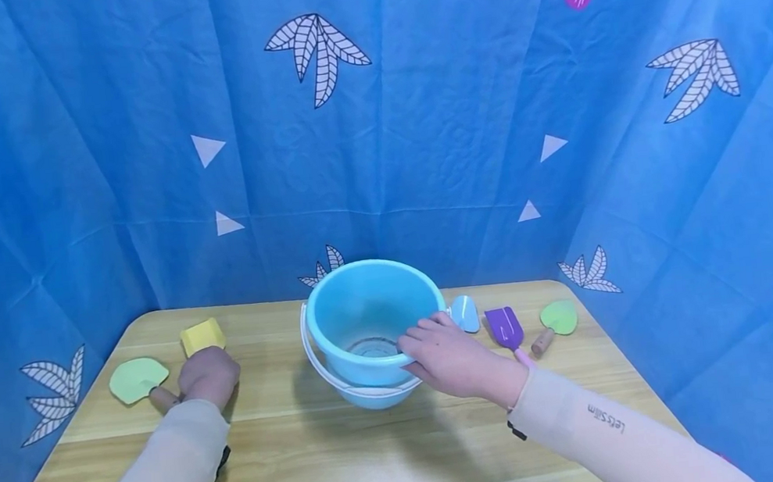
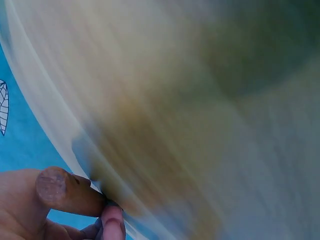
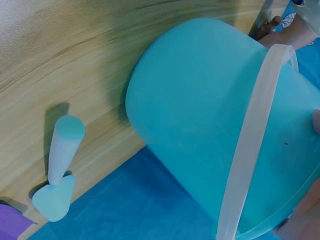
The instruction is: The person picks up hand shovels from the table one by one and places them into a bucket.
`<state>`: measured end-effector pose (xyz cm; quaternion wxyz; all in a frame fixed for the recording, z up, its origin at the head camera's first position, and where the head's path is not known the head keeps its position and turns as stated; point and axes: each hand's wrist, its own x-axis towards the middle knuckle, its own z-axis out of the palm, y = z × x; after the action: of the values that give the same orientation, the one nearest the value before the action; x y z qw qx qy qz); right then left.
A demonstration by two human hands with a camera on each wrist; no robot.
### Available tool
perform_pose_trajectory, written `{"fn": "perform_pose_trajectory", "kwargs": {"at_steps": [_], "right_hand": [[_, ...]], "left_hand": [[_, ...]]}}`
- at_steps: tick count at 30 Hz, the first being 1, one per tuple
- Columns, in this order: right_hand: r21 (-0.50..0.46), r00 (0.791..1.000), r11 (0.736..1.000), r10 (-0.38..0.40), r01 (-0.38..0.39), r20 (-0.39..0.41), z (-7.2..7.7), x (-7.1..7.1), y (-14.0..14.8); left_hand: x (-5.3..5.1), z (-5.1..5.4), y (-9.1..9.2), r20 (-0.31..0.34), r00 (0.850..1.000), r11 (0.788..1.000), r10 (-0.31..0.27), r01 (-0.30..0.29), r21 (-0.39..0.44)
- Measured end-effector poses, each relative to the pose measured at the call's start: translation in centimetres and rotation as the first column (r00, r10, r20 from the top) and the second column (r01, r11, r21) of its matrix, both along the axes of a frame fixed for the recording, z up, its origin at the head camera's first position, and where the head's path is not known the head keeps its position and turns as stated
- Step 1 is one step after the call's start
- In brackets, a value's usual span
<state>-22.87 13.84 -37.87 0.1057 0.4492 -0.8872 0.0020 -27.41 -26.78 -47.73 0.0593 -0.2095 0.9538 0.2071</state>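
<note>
A light blue bucket (image 1: 376, 313) with a white handle (image 3: 252, 135) stands tilted at the middle of the table. My right hand (image 1: 451, 356) grips its near right rim, fingers over the edge and thumb outside. At the left, my left hand (image 1: 210, 376) holds a small shovel by its wooden handle (image 2: 75, 192); the yellow blade (image 1: 202, 336) shows just beyond the knuckles. Beside that hand lies a green shovel (image 1: 138, 379) with a wooden handle, partly hidden by the wrist. The left wrist view shows the handle's round end between thumb and fingers.
Right of the bucket lie a blue shovel (image 1: 465, 314) with a pale handle, a purple shovel (image 1: 505, 328) with a pink handle, and a green shovel (image 1: 559, 317) with a wooden handle. A blue patterned curtain (image 1: 377, 155) surrounds the wooden table (image 1: 276, 472).
</note>
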Motion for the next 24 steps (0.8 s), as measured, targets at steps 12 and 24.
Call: {"fn": "perform_pose_trajectory", "kwargs": {"at_steps": [12,24], "right_hand": [[-0.002,1.000,1.000,0.007,-0.007,-0.003,-0.2,-0.2,0.1],[-0.008,1.000,1.000,0.008,-0.008,0.012,0.2,0.0,0.1]], "left_hand": [[0.3,-0.1,-1.0,0.015,1.000,0.999,0.003,-0.004,0.034],[0.7,0.7,-1.1,0.029,0.999,0.998,0.033,-0.034,0.046]]}}
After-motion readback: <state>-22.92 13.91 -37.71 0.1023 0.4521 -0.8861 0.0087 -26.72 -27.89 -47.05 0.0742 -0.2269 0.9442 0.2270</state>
